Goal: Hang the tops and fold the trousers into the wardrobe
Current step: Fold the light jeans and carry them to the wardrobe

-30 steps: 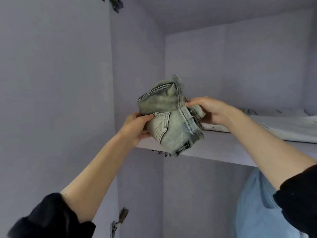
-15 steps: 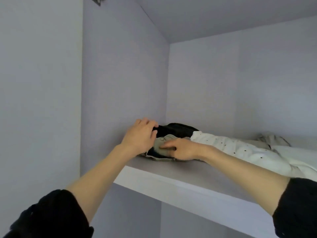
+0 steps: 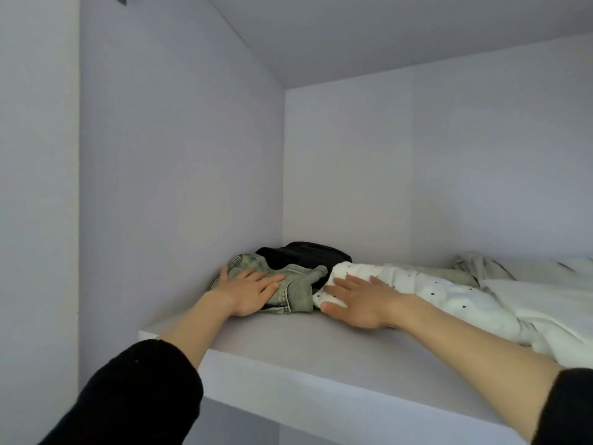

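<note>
The wardrobe point(image 3: 179, 155) fills nearly all I see: pale walls, and the upper shelf point(image 3: 321, 358) running across in front of me at about shoulder height. To my right the white dotted garment point(image 3: 449, 290) sprawls along the shelf, the biggest thing lying on it, with paler cloth bunched behind it. In the back left corner sits a dark folded bundle point(image 3: 305, 255), and pressed just in front of it, near the left wall, are the folded grey-green jeans point(image 3: 288, 284) (the piece I am putting away).

My left hand point(image 3: 248, 292) lies flat on top of the jeans, fingers spread, palm pressing down and gripping nothing. My right hand point(image 3: 356, 300) is open too, resting against the near end of the white garment just beside the jeans, fingers straight, thumb on the shelf board.

To do this step well, I judge that the fold needs settling before I let go. The jeans look lumpy, with one rolled end sticking up toward the dark bundle, so I want to press evenly with the flat palm, smoothing toward the back corner so the stack sits low. The right hand should hold the white cloth off, so it does not creep over the jeans or get dragged with them. I should lift both palms straight up, since a sideways pull could undo the fold.
</note>
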A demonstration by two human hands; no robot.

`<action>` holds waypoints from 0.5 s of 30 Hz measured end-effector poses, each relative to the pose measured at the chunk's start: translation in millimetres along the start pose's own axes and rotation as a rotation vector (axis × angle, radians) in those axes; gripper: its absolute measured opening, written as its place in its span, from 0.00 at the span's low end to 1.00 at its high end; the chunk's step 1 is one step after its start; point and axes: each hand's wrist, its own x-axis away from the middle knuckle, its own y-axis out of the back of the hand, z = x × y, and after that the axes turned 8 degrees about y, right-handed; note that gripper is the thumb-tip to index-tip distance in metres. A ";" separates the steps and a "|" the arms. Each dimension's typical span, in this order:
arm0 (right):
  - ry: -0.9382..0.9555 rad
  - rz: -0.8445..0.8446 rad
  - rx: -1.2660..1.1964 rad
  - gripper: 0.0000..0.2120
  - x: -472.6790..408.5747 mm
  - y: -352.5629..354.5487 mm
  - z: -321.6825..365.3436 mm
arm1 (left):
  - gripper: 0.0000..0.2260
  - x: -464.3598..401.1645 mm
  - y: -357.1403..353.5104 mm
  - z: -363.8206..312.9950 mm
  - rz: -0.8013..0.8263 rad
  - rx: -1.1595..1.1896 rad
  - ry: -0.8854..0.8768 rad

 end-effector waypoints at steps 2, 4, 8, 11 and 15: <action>-0.012 -0.023 -0.030 0.27 6.9 7.3 4.8 | 0.21 8.5 -0.5 0.2 -0.027 0.028 0.017; -0.038 -0.075 -0.064 0.26 19.7 13.2 10.3 | 0.21 21.7 0.8 0.5 -0.111 0.081 -0.016; -0.161 -0.292 -0.159 0.22 58.1 26.4 29.4 | 0.21 58.0 17.8 -2.0 -0.294 0.355 -0.155; -0.252 -0.421 -0.187 0.19 107.3 37.1 59.9 | 0.18 106.4 24.3 -16.1 -0.357 0.532 -0.304; -0.364 -0.558 -0.229 0.17 191.9 27.8 115.4 | 0.17 190.7 19.2 -41.5 -0.260 0.797 -0.557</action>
